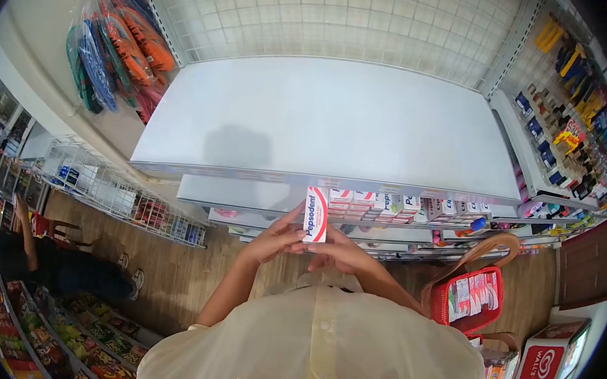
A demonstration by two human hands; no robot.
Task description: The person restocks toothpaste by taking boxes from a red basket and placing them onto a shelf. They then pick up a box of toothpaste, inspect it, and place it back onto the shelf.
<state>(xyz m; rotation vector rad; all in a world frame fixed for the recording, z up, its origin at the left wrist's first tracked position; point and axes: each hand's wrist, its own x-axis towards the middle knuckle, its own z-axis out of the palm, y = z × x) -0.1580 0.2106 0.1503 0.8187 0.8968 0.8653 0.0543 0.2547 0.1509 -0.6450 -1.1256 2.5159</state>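
A white and red Pepsodent toothpaste box is held upright in front of my chest, its printed face toward me. My left hand grips its left side, with the fingers partly behind the box. The fingers of my right hand close on its lower right edge. Just beyond my hands, stacked toothpaste boxes line a lower shelf, partly covered by the upper shelf's edge.
A bare white shelf spans the front. On the right, a red basket holding packs rests on a wooden chair. Wire baskets stand at left, and a person is beyond them. Bagged sandals hang upper left.
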